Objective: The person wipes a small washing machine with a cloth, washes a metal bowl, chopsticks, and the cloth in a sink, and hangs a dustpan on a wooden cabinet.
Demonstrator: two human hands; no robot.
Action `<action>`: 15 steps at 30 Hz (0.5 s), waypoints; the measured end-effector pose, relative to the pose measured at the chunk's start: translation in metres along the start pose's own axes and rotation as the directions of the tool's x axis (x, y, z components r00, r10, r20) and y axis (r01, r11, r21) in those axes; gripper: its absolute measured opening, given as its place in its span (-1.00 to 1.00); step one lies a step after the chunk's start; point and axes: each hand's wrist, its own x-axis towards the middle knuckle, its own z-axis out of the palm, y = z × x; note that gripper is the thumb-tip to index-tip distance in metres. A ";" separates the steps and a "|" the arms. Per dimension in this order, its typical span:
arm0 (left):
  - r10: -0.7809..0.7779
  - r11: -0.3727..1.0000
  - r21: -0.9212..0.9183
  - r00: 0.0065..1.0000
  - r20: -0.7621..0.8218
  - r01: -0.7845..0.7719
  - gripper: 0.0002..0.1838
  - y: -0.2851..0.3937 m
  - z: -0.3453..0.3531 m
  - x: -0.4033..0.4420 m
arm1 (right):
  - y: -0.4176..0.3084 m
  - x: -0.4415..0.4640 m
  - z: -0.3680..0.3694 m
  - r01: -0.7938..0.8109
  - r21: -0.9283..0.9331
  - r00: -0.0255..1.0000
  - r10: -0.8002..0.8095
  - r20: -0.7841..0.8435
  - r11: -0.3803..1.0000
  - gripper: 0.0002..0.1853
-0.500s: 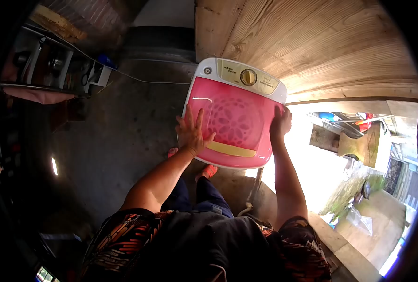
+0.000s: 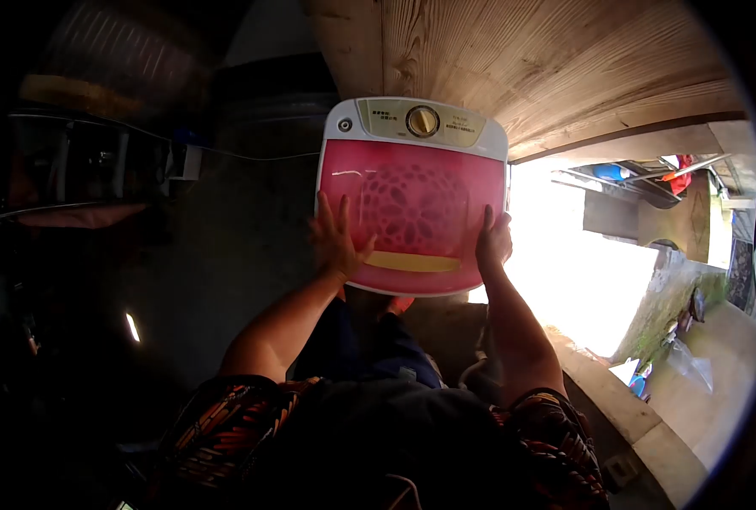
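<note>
Hands on a pink-topped machine (image 2: pixel 416 191), seen from above. The machine lies directly in front of my body, between my two hands, its white-rimmed control panel (image 2: pixel 382 119) and round dial (image 2: pixel 423 121) at the far side, the yellow strip (image 2: pixel 416 261) nearest me. My left hand (image 2: pixel 339 242) is spread, its fingers fanned over the left edge of the pink lid (image 2: pixel 412 204). My right hand (image 2: pixel 494 240) is set along the right edge; its fingers are partly hidden, so I cannot tell how firmly they close. Compared with half a second ago, the machine appears squarer to me and a little farther left in view, and the room looks darker; the background has shifted too, so how much of this is my head turning cannot be separated. Both hands keep their places at opposite sides, which I judge to mean that the two-sided hold continues and handling is still under way. Beyond the machine stands the wooden panel (image 2: pixel 548 68); whether they touch cannot be told, and what bears the machine's weight is hidden.
</note>
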 end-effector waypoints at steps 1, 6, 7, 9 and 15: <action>0.007 1.000 0.009 1.000 -0.008 -0.007 0.08 0.002 -0.004 0.000 | -0.006 -0.006 -0.007 0.006 0.009 1.000 -0.006 0.009 1.000 -0.31; 0.033 0.999 -0.008 0.998 -0.054 -0.033 0.07 0.001 -0.001 -0.001 | -0.002 -0.003 -0.002 0.032 0.002 0.999 -0.032 -0.022 0.999 -0.33; 0.046 0.999 -0.009 0.996 -0.079 -0.047 0.07 0.000 0.001 -0.001 | -0.002 -0.002 0.001 0.036 -0.011 0.999 -0.036 -0.034 0.999 -0.32; 0.071 0.997 -0.018 0.991 -0.117 -0.074 0.07 -0.002 0.007 0.000 | -0.003 -0.005 -0.001 0.036 -0.020 0.998 -0.037 -0.047 0.999 -0.32; 0.082 0.997 0.002 0.990 -0.118 -0.082 0.04 -0.005 0.010 -0.002 | -0.014 -0.013 -0.013 0.023 -0.048 0.999 -0.025 -0.033 0.999 -0.32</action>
